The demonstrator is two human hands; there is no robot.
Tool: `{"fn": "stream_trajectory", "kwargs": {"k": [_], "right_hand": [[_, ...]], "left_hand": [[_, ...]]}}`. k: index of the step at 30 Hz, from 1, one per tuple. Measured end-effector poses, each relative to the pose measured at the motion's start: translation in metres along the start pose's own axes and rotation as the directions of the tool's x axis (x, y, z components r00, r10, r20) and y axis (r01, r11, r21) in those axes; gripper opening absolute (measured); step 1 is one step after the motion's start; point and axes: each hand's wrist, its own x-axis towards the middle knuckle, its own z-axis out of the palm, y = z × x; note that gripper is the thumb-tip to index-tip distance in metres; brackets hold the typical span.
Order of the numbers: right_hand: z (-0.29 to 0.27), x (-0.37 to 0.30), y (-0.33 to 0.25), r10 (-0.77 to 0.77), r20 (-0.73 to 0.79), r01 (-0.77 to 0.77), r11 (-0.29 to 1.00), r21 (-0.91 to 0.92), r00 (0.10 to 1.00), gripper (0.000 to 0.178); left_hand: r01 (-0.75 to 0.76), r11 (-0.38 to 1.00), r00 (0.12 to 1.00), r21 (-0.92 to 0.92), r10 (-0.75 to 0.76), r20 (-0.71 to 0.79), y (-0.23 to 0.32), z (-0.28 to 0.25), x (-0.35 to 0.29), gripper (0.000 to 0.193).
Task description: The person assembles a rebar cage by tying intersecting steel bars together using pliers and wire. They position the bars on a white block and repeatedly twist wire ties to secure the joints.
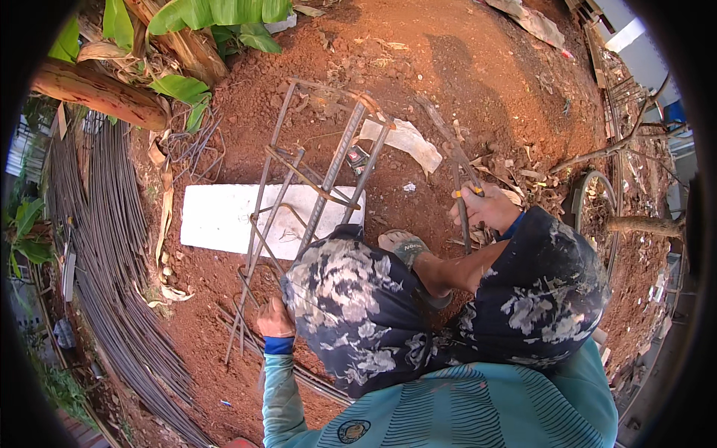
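A rebar cage (326, 190) of ribbed bars and bent square rings slants across the ground in front of me, its near end beside my left knee. My left hand (276, 319) is closed beside the cage's near end; what its curled fingers hold, if anything, is hidden. Out to the right, my right hand (485, 207) is closed around a long dark two-armed metal tool (453, 145) with yellow bands near the grip. One arm of it points away from me, another runs down past my fingers. Its exact kind is unclear.
Under the cage lies a white board (216, 216). A small black-and-red object (357, 159) shows between the bars. Long steel rods (112, 216) are piled at left, near banana plants (194, 45). A pale scrap (403, 142) lies ahead; branches (646, 224) reach in at right.
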Motion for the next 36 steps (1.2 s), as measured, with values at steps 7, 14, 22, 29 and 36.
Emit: {"fn": "stream_trajectory", "kwargs": {"k": [7,14,22,29,36], "right_hand": [[-0.018,-0.052,-0.038,-0.438,-0.179,0.417,0.897,-0.145,0.881,0.041],[-0.005,-0.028,-0.020,-0.255,-0.162,0.293,0.910,0.293,0.953,0.031],[-0.041,0.090,0.040,-0.195,0.141,0.218,0.960,-0.174,0.971,0.039],[-0.032,0.118,0.063,-0.353,0.189,0.377,0.920,-0.108,0.916,0.045],[-0.027,0.118,0.055,-0.228,0.544,0.139,0.970,0.200,0.807,0.044]], "left_hand": [[0.010,1.000,0.997,0.030,-0.012,0.072,0.011,0.019,-0.009,0.021],[0.031,0.998,0.996,-0.056,-0.026,0.084,0.006,0.027,-0.016,0.018],[0.184,0.973,0.979,0.139,-0.193,0.060,0.027,0.027,-0.019,0.020],[0.335,0.908,0.935,0.250,-0.353,0.029,0.052,0.023,-0.019,0.023],[0.499,0.786,0.846,0.365,-0.532,-0.013,0.074,0.028,-0.018,0.027]]}}
